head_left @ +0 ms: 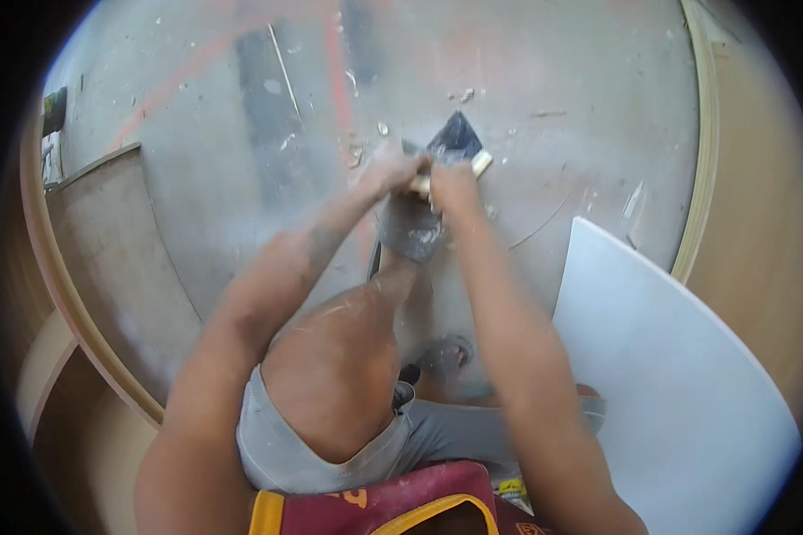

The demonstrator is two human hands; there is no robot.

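Ahead of my raised knee, both hands meet close together, low over the floor. My left hand [397, 169] is closed at the left end of a short pale wooden strip [482, 164]. Fingers of my right hand [455, 187] wrap round the same strip, whose far end sticks out to the right. Just beyond the hands is a dark, flat, pointed piece [456, 132]; whether either hand touches it is hard to see. Directly under the strip is my foot in a dark, dusty shoe [410, 230]. The fingertips are partly hidden and slightly blurred.
A large white curved panel [660, 357] lies to the right. Long wooden edges [703, 134] bound the floor right and left, with a brown board [125, 241] at left. Wood scraps [464, 94] and a thin stick [284, 69] litter the dusty grey floor.
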